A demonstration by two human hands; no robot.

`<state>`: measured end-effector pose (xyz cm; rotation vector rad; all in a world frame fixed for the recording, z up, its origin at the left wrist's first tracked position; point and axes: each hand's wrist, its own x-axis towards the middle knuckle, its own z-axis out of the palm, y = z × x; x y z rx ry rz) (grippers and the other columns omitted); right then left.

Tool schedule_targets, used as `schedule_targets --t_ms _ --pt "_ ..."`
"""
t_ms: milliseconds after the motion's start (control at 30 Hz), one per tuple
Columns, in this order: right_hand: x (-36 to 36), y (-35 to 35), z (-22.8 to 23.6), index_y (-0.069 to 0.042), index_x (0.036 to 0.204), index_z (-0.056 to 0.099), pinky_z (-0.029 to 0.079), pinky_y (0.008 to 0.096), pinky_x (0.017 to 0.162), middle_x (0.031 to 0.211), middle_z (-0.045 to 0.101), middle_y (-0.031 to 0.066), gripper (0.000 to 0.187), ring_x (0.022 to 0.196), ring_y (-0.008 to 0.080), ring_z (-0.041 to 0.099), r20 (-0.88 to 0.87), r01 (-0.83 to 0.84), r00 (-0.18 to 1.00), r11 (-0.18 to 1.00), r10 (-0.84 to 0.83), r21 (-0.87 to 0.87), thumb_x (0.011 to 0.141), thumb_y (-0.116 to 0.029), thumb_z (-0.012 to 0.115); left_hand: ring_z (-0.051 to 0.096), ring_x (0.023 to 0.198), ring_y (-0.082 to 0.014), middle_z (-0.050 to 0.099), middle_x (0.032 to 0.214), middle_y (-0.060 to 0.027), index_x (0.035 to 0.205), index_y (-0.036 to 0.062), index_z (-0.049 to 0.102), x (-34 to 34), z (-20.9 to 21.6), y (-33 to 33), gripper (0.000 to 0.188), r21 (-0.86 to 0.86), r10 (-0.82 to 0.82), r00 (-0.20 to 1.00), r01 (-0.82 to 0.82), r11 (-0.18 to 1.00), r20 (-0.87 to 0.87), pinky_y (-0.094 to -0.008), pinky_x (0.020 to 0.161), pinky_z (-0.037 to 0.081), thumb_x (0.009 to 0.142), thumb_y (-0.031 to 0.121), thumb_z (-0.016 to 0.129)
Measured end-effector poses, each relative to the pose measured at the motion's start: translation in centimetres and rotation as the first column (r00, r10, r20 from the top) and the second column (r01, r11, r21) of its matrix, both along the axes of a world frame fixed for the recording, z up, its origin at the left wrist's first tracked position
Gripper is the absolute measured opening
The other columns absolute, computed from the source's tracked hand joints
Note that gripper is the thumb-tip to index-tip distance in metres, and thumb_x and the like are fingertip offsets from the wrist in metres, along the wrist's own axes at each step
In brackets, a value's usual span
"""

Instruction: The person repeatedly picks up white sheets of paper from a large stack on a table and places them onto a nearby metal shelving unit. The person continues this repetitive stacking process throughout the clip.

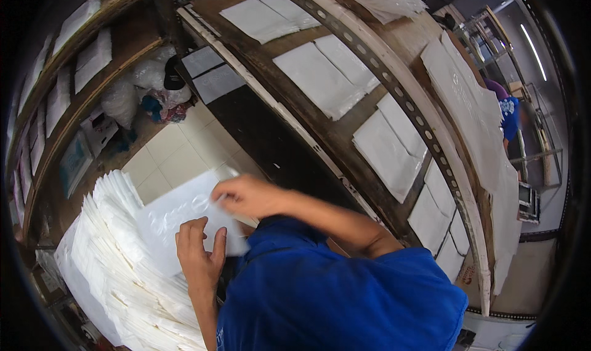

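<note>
A flat, shiny white plastic bag [161, 221] lies in front of me, over the edge of a big fanned pile of white bags [117, 258]. My left hand [200, 252] rests on its near part, thumb and fingers apart. At the bag's far right corner is my right hand [249, 195], slightly blurred, with its fingers curled in toward the edge. What lies between those fingertips is partly hidden, but they appear to pinch the bag.
To the right, a rack shelf [345, 135] bears several flat stacks of white bags, behind a perforated metal upright [394, 83]. Wooden shelves [92, 98] with more stacks stand at the left. Stuffed clear plastic sacks [123, 101] sit beyond the tiled floor [175, 151]. Another person in blue [509, 111] is far right.
</note>
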<state>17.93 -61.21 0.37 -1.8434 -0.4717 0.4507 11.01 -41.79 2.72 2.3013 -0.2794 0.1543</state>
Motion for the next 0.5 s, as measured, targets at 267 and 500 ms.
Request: schedule_targets --t_ms 267,500 --pt "-3.6 -32.1 3.0 -0.013 0.132 0.03 0.044 0.0262 0.072 0.095 0.057 0.0002 0.049 0.086 0.0098 0.053 -0.117 0.683 0.704 0.713 -0.7 -0.157 0.091 -0.014 0.057 0.055 0.084 -0.0328 0.057 0.097 -0.015 0.104 0.0 0.06 0.5 -2.2 -1.1 0.026 0.04 0.025 1.0 -0.025 0.999 -0.003 -0.0398 0.071 0.045 0.082 0.011 0.067" --pt "-14.7 -53.6 0.3 -0.011 0.126 0.038 0.045 0.0296 0.073 0.096 0.058 0.0035 0.04 0.086 0.0143 0.055 0.115 0.924 0.162 0.109 -0.98 -0.367 0.091 -0.019 0.056 0.056 0.083 -0.032 0.057 0.092 -0.0157 0.101 -0.0014 0.06 -0.8 -6.6 -2.3 0.019 0.09 0.051 0.993 -0.042 0.995 -0.103 -0.0396 0.073 0.045 0.085 0.008 0.063"
